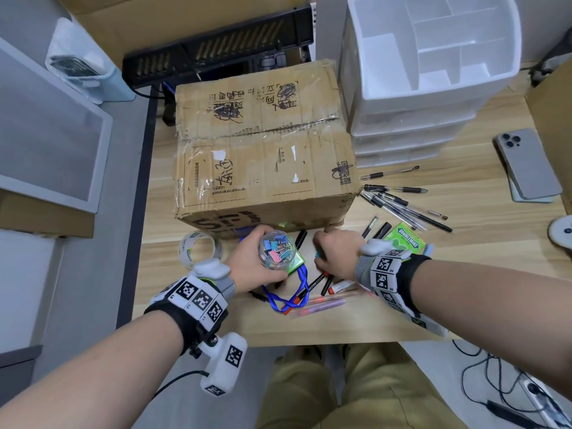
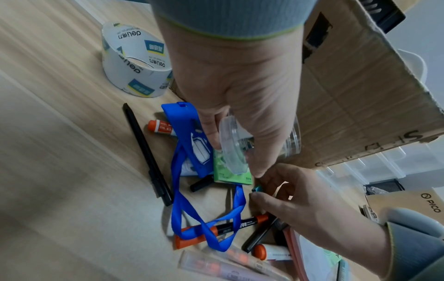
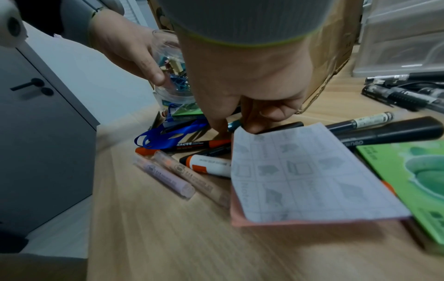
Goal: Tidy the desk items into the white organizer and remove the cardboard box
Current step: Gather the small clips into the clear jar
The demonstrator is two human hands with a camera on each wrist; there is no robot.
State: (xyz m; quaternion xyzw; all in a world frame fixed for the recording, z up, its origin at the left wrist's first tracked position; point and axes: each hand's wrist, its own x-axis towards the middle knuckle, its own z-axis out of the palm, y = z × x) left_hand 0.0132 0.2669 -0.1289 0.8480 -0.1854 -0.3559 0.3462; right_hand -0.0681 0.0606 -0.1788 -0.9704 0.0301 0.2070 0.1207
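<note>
The big cardboard box (image 1: 263, 150) stands in the middle of the desk, and the white organizer (image 1: 433, 41) with drawers is at the back right. Just in front of the box, my left hand (image 1: 247, 267) grips a clear round jar (image 1: 276, 249) of coloured binder clips, lifted a little above the clutter. Close beside it, my right hand (image 1: 334, 252) reaches down and pinches a small teal clip (image 3: 234, 124) at the desk surface. The left wrist view shows the jar (image 2: 234, 150) and the teal clip (image 2: 256, 188) near each other.
A tape roll (image 1: 199, 247) sits left of my hands. A blue lanyard (image 1: 291, 292), markers (image 1: 318, 281) and highlighters lie below them. Black pens (image 1: 399, 202), a green gum pack (image 1: 405, 239), a pink notepad (image 3: 312, 180) and a phone (image 1: 526, 162) lie to the right.
</note>
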